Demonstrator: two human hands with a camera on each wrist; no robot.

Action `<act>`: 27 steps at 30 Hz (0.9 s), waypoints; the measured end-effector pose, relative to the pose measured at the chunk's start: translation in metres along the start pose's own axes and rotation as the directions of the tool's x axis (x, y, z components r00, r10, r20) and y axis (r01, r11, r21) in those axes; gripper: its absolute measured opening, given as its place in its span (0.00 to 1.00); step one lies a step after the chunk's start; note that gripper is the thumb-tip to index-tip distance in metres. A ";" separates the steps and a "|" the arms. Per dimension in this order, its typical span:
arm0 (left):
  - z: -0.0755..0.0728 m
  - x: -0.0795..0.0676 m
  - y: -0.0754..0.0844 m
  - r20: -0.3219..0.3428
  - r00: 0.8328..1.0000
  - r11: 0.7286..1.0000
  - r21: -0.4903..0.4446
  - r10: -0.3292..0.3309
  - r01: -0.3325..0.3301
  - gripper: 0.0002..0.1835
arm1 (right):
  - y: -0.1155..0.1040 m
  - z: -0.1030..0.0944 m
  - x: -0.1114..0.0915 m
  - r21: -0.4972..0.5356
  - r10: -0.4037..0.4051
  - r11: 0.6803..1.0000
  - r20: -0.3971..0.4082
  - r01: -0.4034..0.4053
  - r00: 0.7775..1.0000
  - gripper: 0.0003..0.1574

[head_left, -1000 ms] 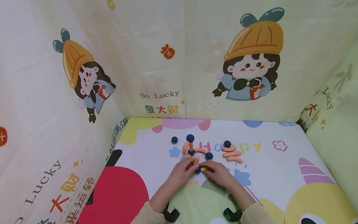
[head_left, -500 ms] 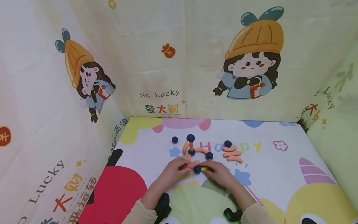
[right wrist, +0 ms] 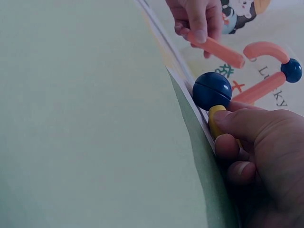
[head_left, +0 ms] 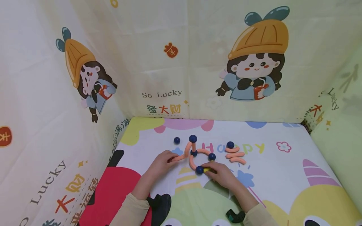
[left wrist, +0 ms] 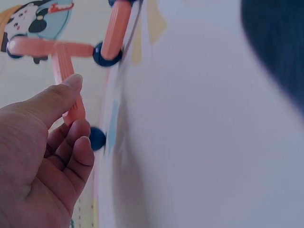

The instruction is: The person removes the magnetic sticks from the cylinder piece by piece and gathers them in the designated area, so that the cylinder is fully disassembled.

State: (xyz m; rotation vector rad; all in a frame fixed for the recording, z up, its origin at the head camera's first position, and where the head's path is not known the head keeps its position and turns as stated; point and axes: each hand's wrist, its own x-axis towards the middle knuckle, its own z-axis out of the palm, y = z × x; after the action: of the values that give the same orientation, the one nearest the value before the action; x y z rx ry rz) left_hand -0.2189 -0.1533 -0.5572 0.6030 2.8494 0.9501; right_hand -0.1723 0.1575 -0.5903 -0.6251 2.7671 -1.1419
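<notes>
My left hand [head_left: 161, 165] pinches a salmon-pink magnetic stick [left wrist: 61, 66] between thumb and fingers, left of a ball-and-stick build. In the head view the stick's far end overlaps a curved pink stick [head_left: 187, 149] that hangs from the top blue ball [head_left: 193, 138]. Below, pink curved sticks [head_left: 202, 151] join blue balls in a ring on the table. My right hand [head_left: 223, 175] pinches a yellow stick [right wrist: 217, 114] at the ring's near right side, beside the front blue ball [right wrist: 212, 90]. Its fingers hide part of the yellow stick.
A loose blue ball [head_left: 176, 140] lies behind and left of the build. To the right are several pink sticks [head_left: 234, 155] and another blue ball [head_left: 230, 144]. Printed cloth walls [head_left: 198, 62] enclose the patterned tabletop [head_left: 277, 169] at the back and sides.
My left hand has moved left and away from the front ball, carrying the pink stick out to the build's left side. The right hand has stayed on the yellow stick.
</notes>
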 end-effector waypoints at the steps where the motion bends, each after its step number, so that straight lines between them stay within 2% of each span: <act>1: -0.002 0.001 -0.002 -0.003 1.000 1.000 0.001 -0.007 0.007 0.12 | 0.000 0.000 0.000 -0.001 0.001 1.000 -0.001 -0.001 1.000 0.21; 6: -0.009 0.007 -0.012 -0.010 1.000 0.999 0.023 -0.024 0.024 0.11 | -0.002 -0.001 0.001 -0.004 0.005 1.000 -0.005 -0.005 1.000 0.21; 10: -0.013 0.018 -0.020 -0.012 0.998 0.996 0.055 -0.064 0.065 0.13 | -0.002 -0.001 0.001 -0.003 0.001 1.000 -0.008 -0.001 1.000 0.21; 15: -0.016 0.032 -0.028 0.004 0.993 0.991 0.048 -0.122 0.122 0.11 | -0.001 0.000 0.002 0.008 0.006 1.000 -0.002 -0.006 1.000 0.21; 27: -0.022 0.055 -0.036 0.007 0.987 0.986 0.044 -0.162 0.161 0.09 | -0.002 -0.001 0.003 0.027 0.021 0.999 0.012 -0.021 1.000 0.20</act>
State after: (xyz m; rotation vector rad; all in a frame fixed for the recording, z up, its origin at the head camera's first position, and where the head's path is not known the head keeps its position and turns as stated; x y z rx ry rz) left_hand -0.2857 -0.1705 -0.5584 0.3717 2.8634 0.8582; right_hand -0.1745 0.1555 -0.5876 -0.5968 2.7363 -1.1658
